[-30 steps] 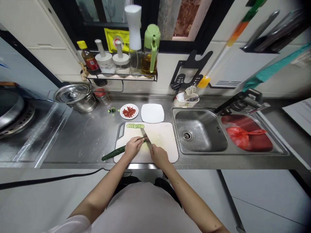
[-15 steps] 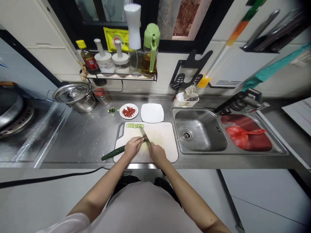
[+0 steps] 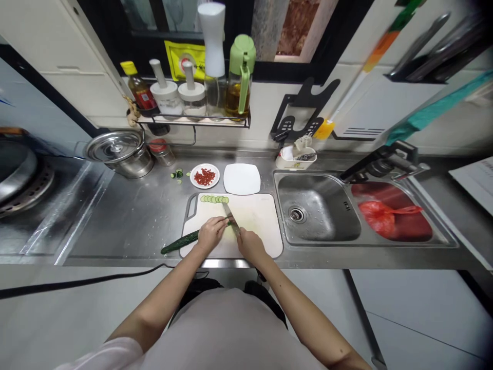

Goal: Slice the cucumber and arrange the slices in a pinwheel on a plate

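Observation:
On the white cutting board (image 3: 265, 226) lies a long dark green cucumber (image 3: 181, 242), its left end reaching past the board's edge. My left hand (image 3: 211, 234) is closed over the cucumber close to its cut end. My right hand (image 3: 250, 243) grips a kitchen knife (image 3: 232, 218), whose blade slants up and left against the cucumber just beside my left fingertips. A row of overlapping cucumber slices (image 3: 214, 199) sits along the board's upper left edge. The knife's handle is hidden inside my right hand.
Behind the board stand a plate of chopped red pieces (image 3: 205, 176) and a white square plate (image 3: 242, 179). Cucumber scraps (image 3: 177, 174) lie to their left. A lidded steel pot (image 3: 123, 154) is farther left. At the right is a sink (image 3: 319, 210) holding a red bag (image 3: 379, 218) in its far basin.
The view has shifted very slightly. Both hands, the knife and the cucumber keep nearly the same places on the board.

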Demonstrator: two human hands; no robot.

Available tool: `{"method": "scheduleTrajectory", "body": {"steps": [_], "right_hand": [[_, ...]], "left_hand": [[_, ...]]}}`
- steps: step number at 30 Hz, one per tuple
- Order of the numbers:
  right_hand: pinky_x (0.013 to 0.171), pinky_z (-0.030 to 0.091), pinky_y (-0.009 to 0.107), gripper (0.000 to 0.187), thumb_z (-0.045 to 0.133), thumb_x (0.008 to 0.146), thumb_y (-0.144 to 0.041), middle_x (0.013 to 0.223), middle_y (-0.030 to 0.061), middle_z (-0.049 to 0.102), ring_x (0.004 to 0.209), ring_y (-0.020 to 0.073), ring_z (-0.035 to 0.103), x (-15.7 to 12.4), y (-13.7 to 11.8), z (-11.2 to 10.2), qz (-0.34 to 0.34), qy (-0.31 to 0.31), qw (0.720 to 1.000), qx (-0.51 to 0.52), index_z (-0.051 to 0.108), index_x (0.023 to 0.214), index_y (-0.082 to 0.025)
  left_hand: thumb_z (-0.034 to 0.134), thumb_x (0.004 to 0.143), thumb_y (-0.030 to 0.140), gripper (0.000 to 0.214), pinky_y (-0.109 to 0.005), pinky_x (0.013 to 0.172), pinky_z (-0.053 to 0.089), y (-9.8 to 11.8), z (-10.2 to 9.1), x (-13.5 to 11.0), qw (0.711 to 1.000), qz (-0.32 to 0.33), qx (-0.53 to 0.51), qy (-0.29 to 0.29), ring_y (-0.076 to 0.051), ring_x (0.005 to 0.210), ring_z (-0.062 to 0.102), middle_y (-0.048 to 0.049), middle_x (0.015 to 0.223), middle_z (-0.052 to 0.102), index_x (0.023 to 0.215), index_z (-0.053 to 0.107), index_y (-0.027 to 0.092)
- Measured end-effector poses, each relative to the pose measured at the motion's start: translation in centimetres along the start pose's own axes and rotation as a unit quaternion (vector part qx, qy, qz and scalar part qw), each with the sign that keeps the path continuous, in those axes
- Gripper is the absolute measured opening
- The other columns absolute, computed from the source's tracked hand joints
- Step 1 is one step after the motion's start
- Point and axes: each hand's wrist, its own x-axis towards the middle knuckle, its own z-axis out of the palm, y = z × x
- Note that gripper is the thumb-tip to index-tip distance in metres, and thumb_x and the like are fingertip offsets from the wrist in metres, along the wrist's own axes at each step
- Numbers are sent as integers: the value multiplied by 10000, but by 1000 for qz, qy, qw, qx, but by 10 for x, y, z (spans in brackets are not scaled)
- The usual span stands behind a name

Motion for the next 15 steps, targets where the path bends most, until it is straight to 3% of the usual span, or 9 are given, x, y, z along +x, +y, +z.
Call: {"method": "scheduleTrajectory", "body": {"steps": [15], "right_hand": [[758, 435, 296, 294, 319, 970, -218, 992, 149, 675, 943, 233, 648, 20, -10, 1, 5, 11, 1000, 11, 546, 1135, -130]], "left_hand": [[506, 928, 278, 238, -337, 878, 542, -4, 4, -1, 1000, 1, -2, -5, -170, 985, 624, -66, 1049, 696, 1037, 710, 224]]}}
